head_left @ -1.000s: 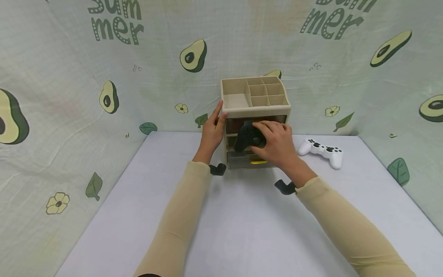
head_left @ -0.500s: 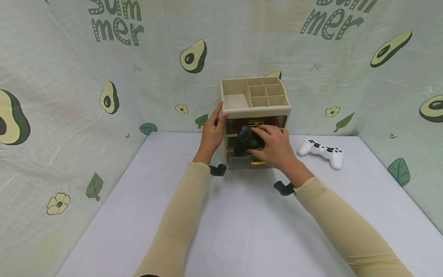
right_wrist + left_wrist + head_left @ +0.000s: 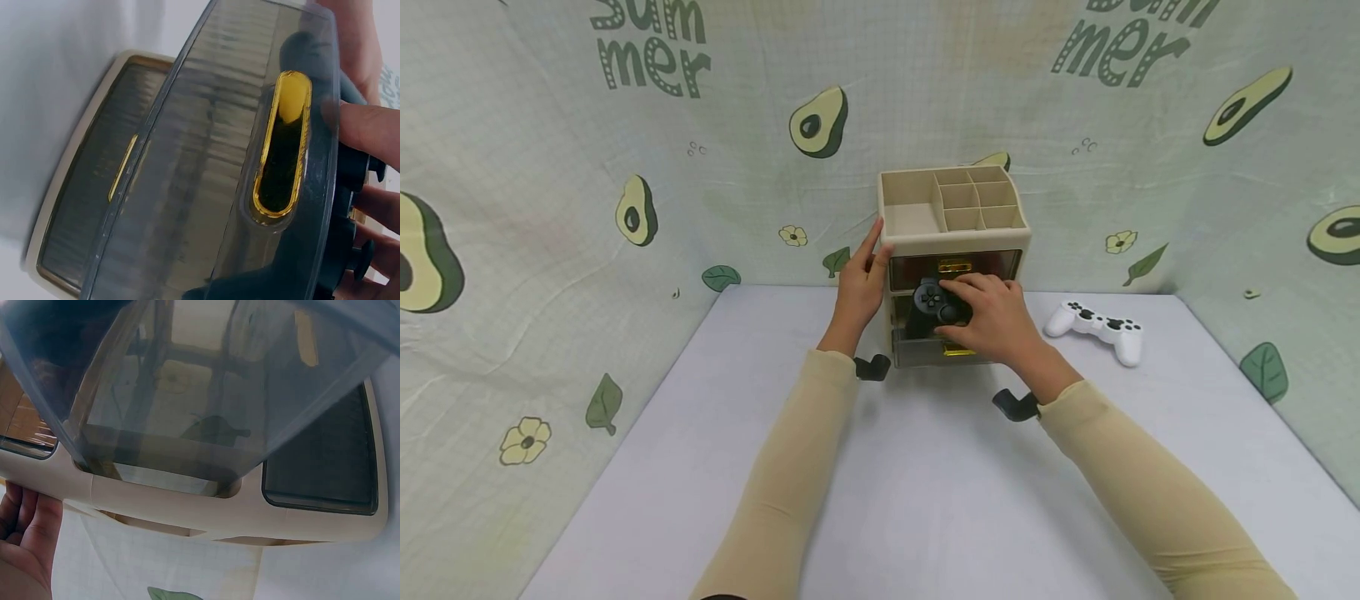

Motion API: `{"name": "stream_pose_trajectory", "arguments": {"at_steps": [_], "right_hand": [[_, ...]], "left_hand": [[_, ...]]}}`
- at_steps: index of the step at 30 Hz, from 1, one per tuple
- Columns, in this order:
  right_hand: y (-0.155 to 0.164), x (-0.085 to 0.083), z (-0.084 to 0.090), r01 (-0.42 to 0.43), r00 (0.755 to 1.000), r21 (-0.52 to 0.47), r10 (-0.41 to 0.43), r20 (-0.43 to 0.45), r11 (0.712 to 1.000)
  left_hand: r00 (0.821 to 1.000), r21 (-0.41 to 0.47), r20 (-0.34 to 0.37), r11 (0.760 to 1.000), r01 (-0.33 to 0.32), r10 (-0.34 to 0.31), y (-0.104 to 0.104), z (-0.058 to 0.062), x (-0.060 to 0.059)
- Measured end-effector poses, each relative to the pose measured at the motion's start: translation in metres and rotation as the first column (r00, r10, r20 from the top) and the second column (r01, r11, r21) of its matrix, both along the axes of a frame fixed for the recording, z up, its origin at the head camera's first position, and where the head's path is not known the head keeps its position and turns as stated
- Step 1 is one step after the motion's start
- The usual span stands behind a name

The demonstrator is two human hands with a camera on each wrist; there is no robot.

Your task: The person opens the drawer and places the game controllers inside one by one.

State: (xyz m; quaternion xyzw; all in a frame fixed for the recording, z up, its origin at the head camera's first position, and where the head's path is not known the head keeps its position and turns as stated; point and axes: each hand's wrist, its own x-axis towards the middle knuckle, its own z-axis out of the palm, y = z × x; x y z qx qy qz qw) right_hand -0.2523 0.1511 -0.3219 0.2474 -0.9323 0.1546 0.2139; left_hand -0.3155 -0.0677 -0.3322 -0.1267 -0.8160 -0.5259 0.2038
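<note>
A beige desktop drawer organizer (image 3: 955, 243) stands at the back of the table. Its see-through grey middle drawer (image 3: 917, 350) is pulled out, with a gold-rimmed handle (image 3: 282, 147) on the front. My right hand (image 3: 996, 317) grips a black game controller (image 3: 928, 304), tilted over the drawer. In the right wrist view, parts of the controller (image 3: 350, 169) show at the drawer's front edge, the thumb beside it. With straight fingers and thumb, my left hand (image 3: 859, 287) rests against the organizer's left front corner; in the left wrist view its fingers (image 3: 44, 519) touch the side.
To the right of the organizer lies a white game controller (image 3: 1097, 329) on the white table (image 3: 917, 483). Divided compartments (image 3: 977, 196) top the organizer, and its upper drawer (image 3: 913, 271) is closed. An avocado-print cloth (image 3: 737, 167) hangs behind.
My right hand has lowered slightly with the black controller, which has turned so its buttons face up more. The upper drawer's gold handle came into view. My left hand stays put.
</note>
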Motion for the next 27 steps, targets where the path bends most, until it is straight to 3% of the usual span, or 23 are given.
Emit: {"name": "stream_pose_trajectory", "arguments": {"at_steps": [16, 27], "right_hand": [[-0.001, -0.006, 0.007, 0.002, 0.964, 0.072, -0.021, 0.264, 0.997], [0.002, -0.014, 0.007, -0.044, 0.916, 0.007, 0.037, 0.398, 0.999]], "left_hand": [[1.000, 0.000, 0.024, 1.000, 0.001, -0.001, -0.001, -0.001, 0.000], [1.000, -0.002, 0.026, 1.000, -0.006, 0.006, -0.001, 0.000, 0.001]]}}
